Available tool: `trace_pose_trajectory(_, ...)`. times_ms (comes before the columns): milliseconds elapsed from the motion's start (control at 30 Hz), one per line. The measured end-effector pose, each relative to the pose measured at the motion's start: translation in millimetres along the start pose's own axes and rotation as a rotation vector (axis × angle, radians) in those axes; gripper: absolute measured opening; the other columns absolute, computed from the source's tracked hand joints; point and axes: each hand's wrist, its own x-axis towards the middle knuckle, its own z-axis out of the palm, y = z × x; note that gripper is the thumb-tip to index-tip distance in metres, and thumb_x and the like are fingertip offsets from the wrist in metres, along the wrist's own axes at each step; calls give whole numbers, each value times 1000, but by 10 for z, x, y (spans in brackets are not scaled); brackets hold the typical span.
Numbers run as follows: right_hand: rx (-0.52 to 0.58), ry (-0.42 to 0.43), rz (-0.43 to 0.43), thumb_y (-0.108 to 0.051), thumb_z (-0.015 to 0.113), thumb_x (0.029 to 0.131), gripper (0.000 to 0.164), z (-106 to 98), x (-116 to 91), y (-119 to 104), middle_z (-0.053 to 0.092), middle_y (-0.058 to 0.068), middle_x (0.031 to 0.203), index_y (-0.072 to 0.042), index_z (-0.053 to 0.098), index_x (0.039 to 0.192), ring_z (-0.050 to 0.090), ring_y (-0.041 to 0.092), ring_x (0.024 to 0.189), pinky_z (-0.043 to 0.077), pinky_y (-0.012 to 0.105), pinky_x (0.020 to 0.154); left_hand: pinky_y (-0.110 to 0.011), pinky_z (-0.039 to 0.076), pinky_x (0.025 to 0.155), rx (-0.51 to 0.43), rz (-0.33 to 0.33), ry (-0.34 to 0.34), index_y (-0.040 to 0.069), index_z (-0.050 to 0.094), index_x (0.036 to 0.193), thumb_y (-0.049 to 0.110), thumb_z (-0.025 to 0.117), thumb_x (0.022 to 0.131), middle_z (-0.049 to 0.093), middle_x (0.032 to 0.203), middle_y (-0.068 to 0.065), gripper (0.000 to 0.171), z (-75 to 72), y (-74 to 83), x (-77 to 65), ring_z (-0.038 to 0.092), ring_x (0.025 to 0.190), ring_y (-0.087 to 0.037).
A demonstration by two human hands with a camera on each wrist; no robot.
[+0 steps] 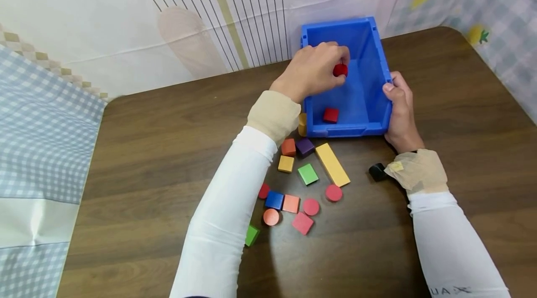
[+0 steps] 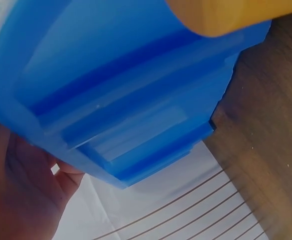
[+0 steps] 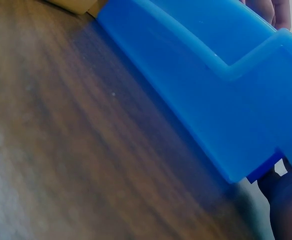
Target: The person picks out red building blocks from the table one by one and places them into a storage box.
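In the head view my left hand [image 1: 314, 70] is over the left side of a blue bin [image 1: 381, 58]. It pinches a red block [image 1: 340, 70] between thumb and fingers; the block's exact shape is partly hidden. A red square block [image 1: 331, 115] lies on the bin floor near the front wall. My right hand [image 1: 401, 114] grips the bin's right rim, thumb on top and fingers outside. The left wrist view has the bin wall [image 2: 136, 95] beside the left hand [image 2: 33, 185]. In the right wrist view, the right hand [image 3: 288, 205] is at the bin's edge.
In front of the bin lie a long yellow block [image 1: 333, 164], a purple block [image 1: 305, 147], a green block [image 1: 308, 174], a blue block [image 1: 274, 200] and several red and orange pieces. A yellow cylinder [image 1: 302, 125] touches or nearly touches the bin's left side. Patterned cloth hangs behind the table.
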Motion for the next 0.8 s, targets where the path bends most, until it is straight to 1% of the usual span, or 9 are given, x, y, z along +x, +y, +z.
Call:
trace_pose_trajectory(300,13,6,-9,-27,52,86,26,-6,4,1,51,15,107,-5,56,99,47,29,96,36,35,78,-24,45,81,3,3,-1,25,57,131,41,49,95,58,122,6,41,22,-8,45,53,101,-9)
trace_pose_trajectory(600,-17,3,0,-29,52,87,30,-11,4,-5,51,17,112,-4,56,103,47,30,101,37,37,81,-24,45,80,0,-3,-4,24,57,132,42,49,95,58,122,6,41,44,-11,74,53,99,-9)
trace_pose_trajectory(800,-31,2,10,-31,51,89,31,-8,6,-15,51,17,115,-4,55,104,47,30,103,37,37,83,-23,46,80,-30,-15,-17,24,56,132,41,50,95,57,123,5,41,29,-9,116,53,101,-9)
